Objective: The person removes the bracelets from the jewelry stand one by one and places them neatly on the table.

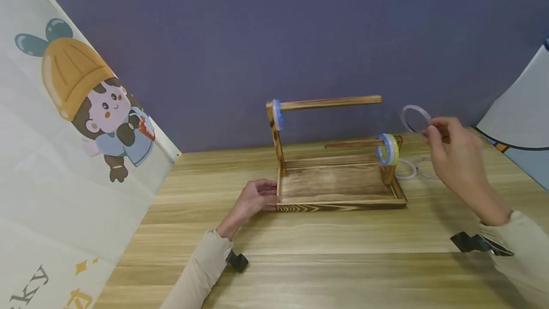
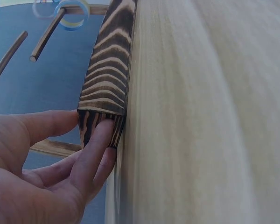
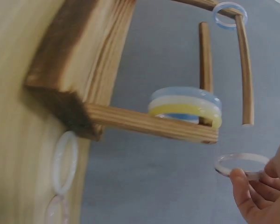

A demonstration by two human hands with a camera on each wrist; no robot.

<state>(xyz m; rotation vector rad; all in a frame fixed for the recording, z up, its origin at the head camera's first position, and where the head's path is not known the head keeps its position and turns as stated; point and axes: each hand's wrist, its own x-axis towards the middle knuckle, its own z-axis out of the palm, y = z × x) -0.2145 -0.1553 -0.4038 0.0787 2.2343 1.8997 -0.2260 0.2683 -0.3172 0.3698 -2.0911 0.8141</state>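
A brown wooden bangle stand [image 1: 336,206] rests on the table, with a tray base and two horizontal bars. My left hand [image 1: 254,197] holds its left end, fingertips on the striped end face [image 2: 91,123] in the left wrist view. My right hand [image 1: 458,156] pinches a pale translucent bangle [image 1: 415,107] between thumb and fingers, raised to the right of the bars. Blue and whitish bangles [image 1: 278,114] hang at the left end of the upper bar. On the lower bar's right end hang blue, white and yellow bangles [image 1: 389,149].
Two pale bangles, one whitish [image 1: 405,177] and one pinkish [image 3: 51,212], lie on the wood-grain table [image 1: 334,261] right of the stand. A dark blue-grey backdrop [image 1: 274,37] rises behind. A white sheet with a cartoon figure [image 1: 100,104] stands at the left.
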